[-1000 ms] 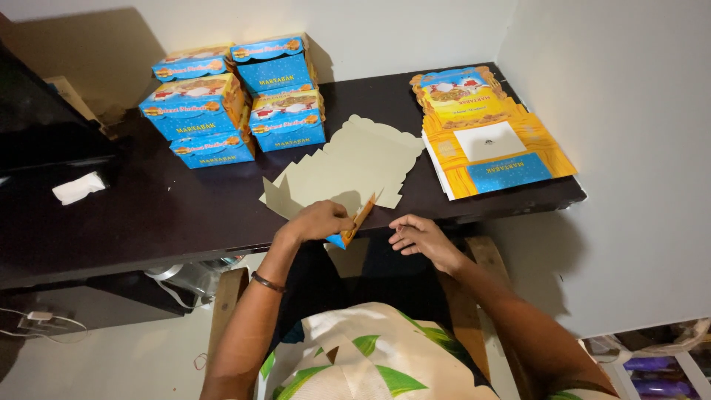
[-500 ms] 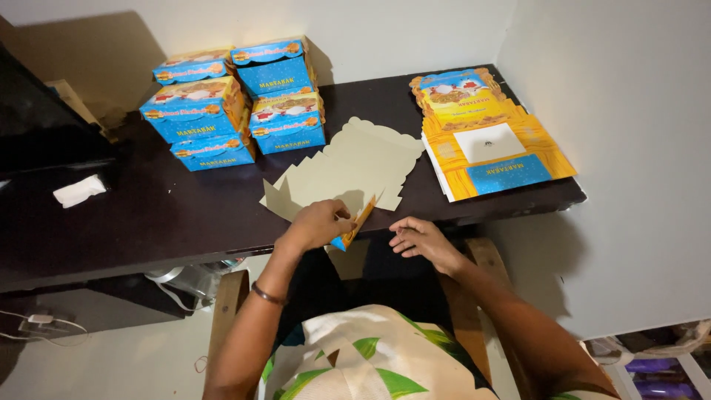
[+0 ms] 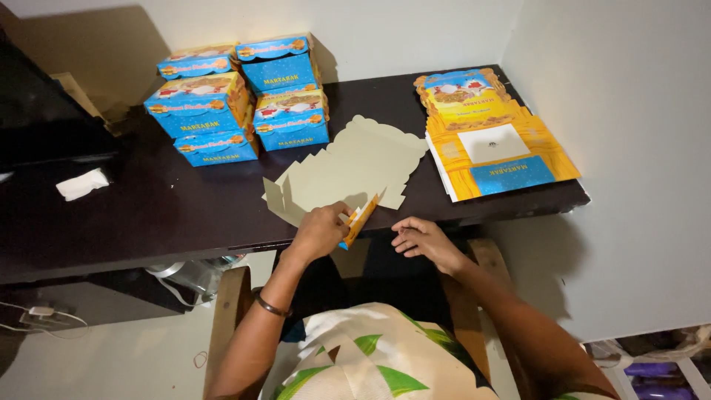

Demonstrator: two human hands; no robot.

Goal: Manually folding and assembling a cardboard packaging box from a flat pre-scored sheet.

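- Head view: a flat, unfolded carton blank is seen lying pale side up on the dark table, its near edge reaching the table's near edge, roughly at the middle.
- One flap at the blank's near edge is raised, its orange and blue printed side shown, and is pinched by the closed fingers of the left hand.
- The right hand is held just right of that flap at the table's near edge, fingers loosely curled and nothing gripped; whether it touches the blank cannot be told.
- A stack of flat printed blanks in yellow and blue is placed to the right, near the wall.
- Folded blue boxes are stacked at the far left.
- A crumpled white tissue is set further left.
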